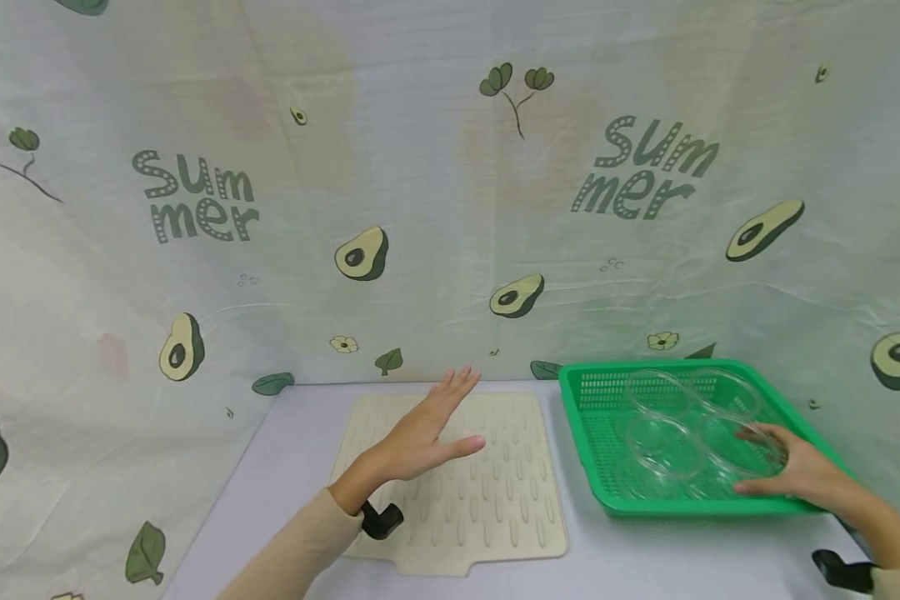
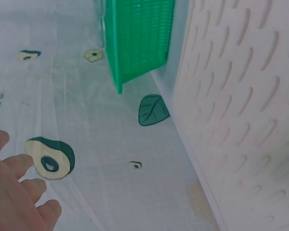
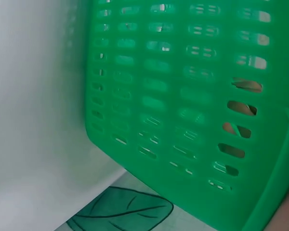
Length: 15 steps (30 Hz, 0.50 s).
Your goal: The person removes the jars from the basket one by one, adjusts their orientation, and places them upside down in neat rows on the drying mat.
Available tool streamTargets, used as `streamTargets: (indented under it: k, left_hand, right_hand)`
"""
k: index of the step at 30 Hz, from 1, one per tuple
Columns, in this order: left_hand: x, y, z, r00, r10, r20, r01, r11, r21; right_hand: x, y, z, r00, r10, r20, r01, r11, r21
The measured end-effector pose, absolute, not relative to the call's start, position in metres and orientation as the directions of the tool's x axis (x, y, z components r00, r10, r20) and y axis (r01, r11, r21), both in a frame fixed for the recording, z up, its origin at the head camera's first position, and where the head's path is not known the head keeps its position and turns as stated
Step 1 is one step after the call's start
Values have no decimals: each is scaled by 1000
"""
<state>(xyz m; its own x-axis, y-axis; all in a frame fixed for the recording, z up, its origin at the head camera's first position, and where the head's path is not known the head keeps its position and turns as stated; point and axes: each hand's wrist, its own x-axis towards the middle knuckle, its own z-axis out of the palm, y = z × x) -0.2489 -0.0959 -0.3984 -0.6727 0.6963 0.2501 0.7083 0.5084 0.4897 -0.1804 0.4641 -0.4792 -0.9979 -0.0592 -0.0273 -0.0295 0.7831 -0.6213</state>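
Observation:
Several clear cups (image 1: 663,448) with round rims stand in a green perforated basket (image 1: 600,492) at the right of the table. Around the front right clear cup (image 1: 737,450) my right hand (image 1: 798,475) curls, thumb at its front and fingers on its far side, reaching over the basket's rim. My left hand (image 1: 423,433) hovers over a cream ridged mat (image 1: 502,500), fingers extended and thumb spread, holding nothing. In the left wrist view the fingers (image 2: 21,190) of that hand show at the lower left. The basket's wall (image 3: 168,110) hides most of my right hand in the right wrist view.
A pale cloth with avocado prints (image 1: 363,254) hangs behind the white table (image 1: 292,450). The mat lies to the left of the basket, with a strip of table between them. Black wrist straps (image 1: 381,522) sit on both wrists.

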Motion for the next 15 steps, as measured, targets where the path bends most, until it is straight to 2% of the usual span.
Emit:
streamTargets:
  k: [7,15]
  left_hand:
    - [-252,-72,-394,-639,726,256,735,476,483]
    - [-253,-59,-389,-599,742,303,765,417,491]
  right_hand:
    - [-178,459,-482,-999,-20,35,-37,773,-633]
    - [-170,467,-483,-977,-20,213,-168,687,-707]
